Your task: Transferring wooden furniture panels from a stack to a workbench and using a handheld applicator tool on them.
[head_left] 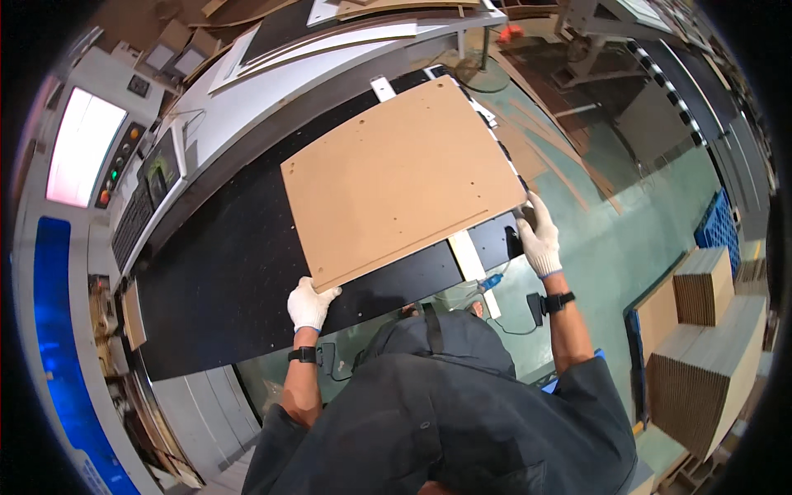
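Note:
A tan wood-fibre panel with several drilled holes and a groove along its near edge lies tilted over the black work table. My left hand, in a white knit glove, grips the panel's near left corner. At the near right corner my right hand, gloved the same way, holds the panel by its edge. The fingers of both hands are partly hidden under or behind the panel. Pale strips show beneath it at the near side.
A machine with a lit screen and a keyboard stands at left. Behind the table, a white-topped bench carries panels. Stacked cardboard sits at right on a pallet. Offcut strips litter the green floor; a blue connector hangs near me.

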A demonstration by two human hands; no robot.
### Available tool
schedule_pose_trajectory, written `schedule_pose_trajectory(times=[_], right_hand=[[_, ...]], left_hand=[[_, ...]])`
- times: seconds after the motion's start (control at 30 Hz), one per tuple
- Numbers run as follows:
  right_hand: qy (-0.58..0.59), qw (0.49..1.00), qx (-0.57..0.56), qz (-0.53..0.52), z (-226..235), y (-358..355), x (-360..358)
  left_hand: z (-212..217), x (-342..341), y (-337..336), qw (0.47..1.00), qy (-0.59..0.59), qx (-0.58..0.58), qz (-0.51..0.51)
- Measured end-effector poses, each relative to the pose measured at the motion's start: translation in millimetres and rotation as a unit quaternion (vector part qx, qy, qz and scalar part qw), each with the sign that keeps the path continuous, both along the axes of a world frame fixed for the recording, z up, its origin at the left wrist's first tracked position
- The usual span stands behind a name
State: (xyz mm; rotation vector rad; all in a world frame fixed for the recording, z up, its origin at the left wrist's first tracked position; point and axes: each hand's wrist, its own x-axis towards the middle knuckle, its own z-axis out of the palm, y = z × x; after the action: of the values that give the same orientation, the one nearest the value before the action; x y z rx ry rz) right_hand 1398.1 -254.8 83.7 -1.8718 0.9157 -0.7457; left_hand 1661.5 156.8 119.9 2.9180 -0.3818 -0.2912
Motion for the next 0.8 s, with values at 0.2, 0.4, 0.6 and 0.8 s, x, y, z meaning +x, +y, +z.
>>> schedule_pose_trajectory(times=[0.2, 0.4, 0.6, 0.8], right_hand=[[0.091, 0.932, 0.149, 0.317, 11.2, 46.3, -41.8], [0.058, 0.911, 0.061, 0.403, 36.3, 58.7, -27.6], [0.058, 0.961, 0.164, 0.214, 46.2, 55.4, -35.5], [-0.359, 0.857, 0.292, 0.226, 187.4, -29.2, 35.4]], left_hand=[[1.4, -1.0, 4.7, 0.999, 0.032, -0.019, 0.028], [-1.2, 13.0, 25.1, 0.998, 0.044, -0.027, -0.029], [-12.4, 15.4, 41.3, 0.992, 0.059, -0.103, -0.05], [-35.5, -29.9, 64.5, 0.971, -0.072, -0.224, 0.036]])
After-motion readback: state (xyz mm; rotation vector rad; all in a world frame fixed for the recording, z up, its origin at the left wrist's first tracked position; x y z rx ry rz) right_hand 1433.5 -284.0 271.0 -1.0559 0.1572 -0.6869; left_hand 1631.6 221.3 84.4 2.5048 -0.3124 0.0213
